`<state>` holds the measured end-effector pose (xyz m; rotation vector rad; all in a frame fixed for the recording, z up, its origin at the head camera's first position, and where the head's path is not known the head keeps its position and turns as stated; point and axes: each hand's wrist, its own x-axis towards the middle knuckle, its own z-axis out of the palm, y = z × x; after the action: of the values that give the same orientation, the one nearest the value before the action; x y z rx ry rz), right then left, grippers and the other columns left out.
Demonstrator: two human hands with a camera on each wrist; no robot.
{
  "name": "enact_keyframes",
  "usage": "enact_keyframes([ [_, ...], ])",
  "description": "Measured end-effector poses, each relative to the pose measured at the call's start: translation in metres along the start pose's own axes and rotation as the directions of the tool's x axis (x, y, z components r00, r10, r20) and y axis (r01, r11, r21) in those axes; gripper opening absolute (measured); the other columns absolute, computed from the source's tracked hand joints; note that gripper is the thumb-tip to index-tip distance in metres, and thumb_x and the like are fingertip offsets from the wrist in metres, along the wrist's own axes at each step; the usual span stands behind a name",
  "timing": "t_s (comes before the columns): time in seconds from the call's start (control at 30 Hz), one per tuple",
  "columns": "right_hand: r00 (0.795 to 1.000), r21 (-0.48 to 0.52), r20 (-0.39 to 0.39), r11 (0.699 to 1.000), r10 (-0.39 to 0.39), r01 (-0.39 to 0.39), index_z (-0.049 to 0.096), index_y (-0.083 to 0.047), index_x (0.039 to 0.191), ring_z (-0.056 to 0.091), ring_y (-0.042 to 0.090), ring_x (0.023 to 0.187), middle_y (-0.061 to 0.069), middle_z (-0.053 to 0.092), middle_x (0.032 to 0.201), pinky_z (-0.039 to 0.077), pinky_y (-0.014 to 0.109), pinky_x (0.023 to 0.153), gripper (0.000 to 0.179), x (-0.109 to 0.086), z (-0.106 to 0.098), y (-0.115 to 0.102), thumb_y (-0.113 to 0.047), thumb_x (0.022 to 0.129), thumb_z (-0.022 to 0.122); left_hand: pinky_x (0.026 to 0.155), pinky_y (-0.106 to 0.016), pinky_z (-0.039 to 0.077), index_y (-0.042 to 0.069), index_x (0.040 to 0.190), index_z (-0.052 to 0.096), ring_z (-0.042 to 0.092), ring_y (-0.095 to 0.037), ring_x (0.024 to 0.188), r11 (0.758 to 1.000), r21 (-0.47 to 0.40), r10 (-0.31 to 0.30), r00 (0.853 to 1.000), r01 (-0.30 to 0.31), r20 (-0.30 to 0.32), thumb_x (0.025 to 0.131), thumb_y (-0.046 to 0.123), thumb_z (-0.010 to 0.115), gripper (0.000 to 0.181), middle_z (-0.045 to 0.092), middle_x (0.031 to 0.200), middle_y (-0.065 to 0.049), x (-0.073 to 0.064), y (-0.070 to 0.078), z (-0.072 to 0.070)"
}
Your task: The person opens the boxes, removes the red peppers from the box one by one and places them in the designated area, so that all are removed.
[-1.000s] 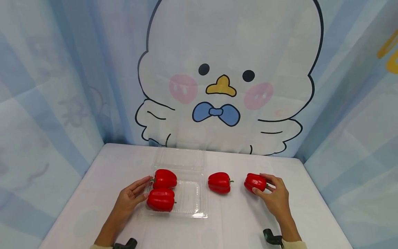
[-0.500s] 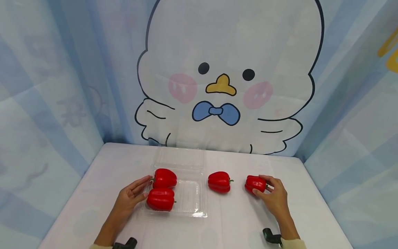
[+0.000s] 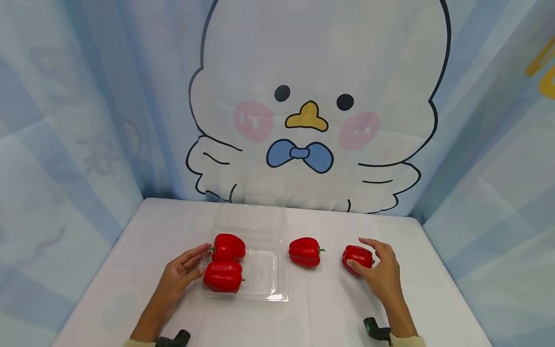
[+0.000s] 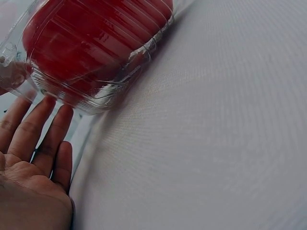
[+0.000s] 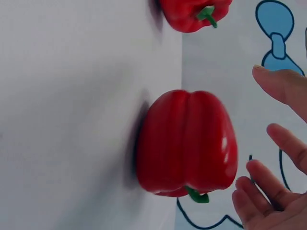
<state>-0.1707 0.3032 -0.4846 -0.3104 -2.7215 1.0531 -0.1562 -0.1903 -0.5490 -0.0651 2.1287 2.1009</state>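
Peppers on a white table (image 3: 329, 318): we see our right hand (image 3: 381, 272) with fingers relaxed and spread around the right-hand red pepper (image 3: 357, 257), near the table's right edge, not gripping it. Our left hand (image 3: 179, 277) lies flat, straight fingertips (image 4: 48, 103) against the left wall of the clear tray (image 3: 264, 282), which holds two peppers. A fourth pepper (image 3: 305, 251) lies mid-table. We judge the right-hand pepper light, firm and glossy, so rather slippery; hold it across its broad flanks, not by the stem (image 5: 196, 195).
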Motion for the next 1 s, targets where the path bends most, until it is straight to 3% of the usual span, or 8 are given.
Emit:
enact_keyframes([
  [0.17, 0.994, 0.048, -0.068, 0.995, -0.083, 0.087, 0.06, -0.021, 0.147, 0.047, 0.043, 0.143, 0.017, 0.05, 0.156, 0.055, 0.065, 0.104, 0.072, -0.009, 0.002, -0.025, -0.017, 0.083, 0.092, 0.104, -0.012, 0.051, 0.014, 0.16, 0.048, 0.053, 0.019, 0.129, 1.0, -0.008, 0.003, 1.0, -0.003, 0.008, 0.098, 0.027, 0.078, 0.069, 0.049, 0.166, -0.005, 0.0, 0.001, -0.001],
  [0.37, 0.985, 0.106, -0.096, 0.982, -0.145, 0.155, 0.062, -0.021, 0.145, 0.049, 0.04, 0.143, 0.013, 0.053, 0.154, 0.059, 0.064, 0.099, 0.075, -0.02, 0.008, -0.051, -0.017, 0.078, 0.095, 0.103, -0.012, 0.051, 0.015, 0.159, 0.048, 0.053, 0.018, 0.129, 1.0, -0.015, 0.013, 1.0, -0.013, 0.012, 0.099, 0.025, 0.077, 0.067, 0.049, 0.166, -0.006, -0.001, 0.001, 0.0],
  [0.73, 0.971, 0.189, -0.056, 0.953, -0.232, 0.238, 0.066, -0.023, 0.14, 0.056, 0.031, 0.138, 0.007, 0.06, 0.147, 0.051, 0.062, 0.114, 0.07, -0.037, 0.031, -0.079, -0.018, 0.077, 0.096, 0.104, -0.012, 0.051, 0.014, 0.16, 0.048, 0.053, 0.019, 0.13, 1.0, -0.012, 0.027, 1.0, -0.026, 0.017, 0.1, 0.026, 0.076, 0.068, 0.05, 0.166, -0.005, 0.001, -0.001, -0.001],
  [1.0, 0.963, 0.249, -0.052, 0.93, -0.266, 0.27, 0.068, -0.025, 0.137, 0.059, 0.025, 0.135, 0.002, 0.063, 0.142, 0.053, 0.057, 0.113, 0.07, -0.046, 0.052, -0.094, -0.022, 0.075, 0.098, 0.104, -0.011, 0.05, 0.014, 0.16, 0.048, 0.053, 0.019, 0.129, 1.0, -0.015, 0.024, 1.0, -0.024, 0.013, 0.1, 0.024, 0.076, 0.067, 0.049, 0.166, -0.006, -0.001, 0.001, 0.0],
])
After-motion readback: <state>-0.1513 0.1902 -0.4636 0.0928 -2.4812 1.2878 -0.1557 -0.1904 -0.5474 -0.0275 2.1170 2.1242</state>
